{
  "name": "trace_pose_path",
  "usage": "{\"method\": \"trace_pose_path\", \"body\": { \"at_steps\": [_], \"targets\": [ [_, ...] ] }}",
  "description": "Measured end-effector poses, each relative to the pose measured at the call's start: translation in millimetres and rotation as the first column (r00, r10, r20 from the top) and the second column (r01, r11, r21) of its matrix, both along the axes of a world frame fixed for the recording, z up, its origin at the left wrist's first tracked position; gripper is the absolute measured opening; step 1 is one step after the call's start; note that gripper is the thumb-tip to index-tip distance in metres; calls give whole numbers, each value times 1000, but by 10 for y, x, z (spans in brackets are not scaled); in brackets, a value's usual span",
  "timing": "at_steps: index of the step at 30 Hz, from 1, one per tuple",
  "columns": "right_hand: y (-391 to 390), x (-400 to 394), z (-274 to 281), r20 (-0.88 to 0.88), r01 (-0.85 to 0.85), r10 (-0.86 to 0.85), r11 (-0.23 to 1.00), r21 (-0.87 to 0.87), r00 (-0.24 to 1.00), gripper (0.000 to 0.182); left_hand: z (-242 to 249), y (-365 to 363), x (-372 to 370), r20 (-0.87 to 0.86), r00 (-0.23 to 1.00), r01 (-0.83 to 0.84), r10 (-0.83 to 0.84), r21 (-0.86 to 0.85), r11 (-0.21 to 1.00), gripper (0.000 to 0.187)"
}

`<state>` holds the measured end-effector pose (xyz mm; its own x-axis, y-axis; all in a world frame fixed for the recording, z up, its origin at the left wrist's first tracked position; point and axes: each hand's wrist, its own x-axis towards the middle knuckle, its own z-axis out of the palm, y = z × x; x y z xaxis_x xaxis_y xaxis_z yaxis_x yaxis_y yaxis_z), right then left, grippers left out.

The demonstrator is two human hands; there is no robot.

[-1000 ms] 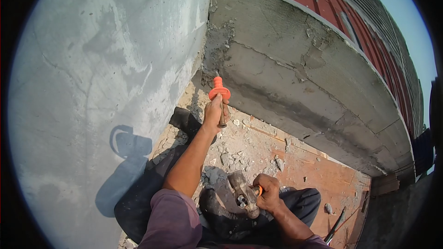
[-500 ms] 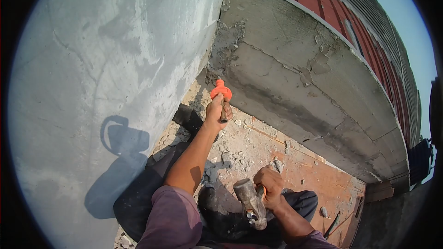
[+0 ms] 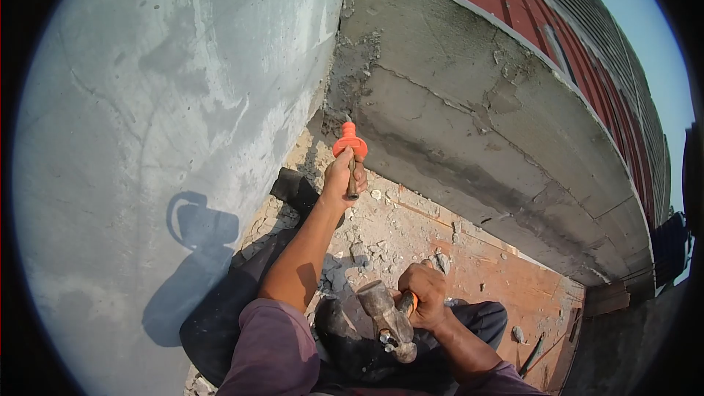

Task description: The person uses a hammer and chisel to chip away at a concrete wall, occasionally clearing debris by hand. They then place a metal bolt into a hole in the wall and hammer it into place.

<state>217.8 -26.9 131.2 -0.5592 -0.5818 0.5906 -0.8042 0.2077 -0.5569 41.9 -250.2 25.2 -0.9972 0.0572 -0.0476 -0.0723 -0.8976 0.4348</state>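
My left hand (image 3: 342,178) is closed round a cold chisel (image 3: 353,189) with an orange hand guard (image 3: 348,141). Its tip points away from me, at the rough, chipped corner where the grey wall (image 3: 183,51) meets the low concrete wall (image 3: 469,132). Its struck end sticks out below my fingers. Low in the view, my right hand (image 3: 425,295) grips the handle of a hammer (image 3: 387,320) with a worn metal head. The hammer is held over my lap, apart from the chisel.
Broken concrete rubble (image 3: 359,253) lies around my feet and along the wall's base. A reddish board (image 3: 484,271) covers the floor to the right, with a dark rod (image 3: 532,356) on it. Red roofing sheets (image 3: 506,0) lie beyond the low wall.
The hammer in my right hand has shifted slightly left and up. The chisel stays at the corner, and the camera view has moved a little.
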Motion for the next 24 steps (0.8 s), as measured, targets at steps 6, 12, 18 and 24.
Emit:
{"method": "trace_pose_path", "body": {
  "at_steps": [6, 12, 18, 24],
  "targets": [
    [-228, -313, 84, -328, -63, 3, 983, -171, 945, 28, 219, -59, -86, 69, 998, 6, -11, 76, 997, 31],
    [-279, -578, -221, 135, 359, -478, 791, 495, 868, 13, 457, -130, -227, 142, 990, -20, 16, 29, 999, 31],
    [-287, -400, 159, -123, 111, -139, 971, -210, 983, 22, 521, 50, -332, 218, 967, -133, 130, 2, 991, 29],
    [-244, -787, -293, 277, 342, -503, 814, 468, 819, 27, 420, -199, -170, 19, 1000, 9, -9, -12, 1000, 29]
  ]
}}
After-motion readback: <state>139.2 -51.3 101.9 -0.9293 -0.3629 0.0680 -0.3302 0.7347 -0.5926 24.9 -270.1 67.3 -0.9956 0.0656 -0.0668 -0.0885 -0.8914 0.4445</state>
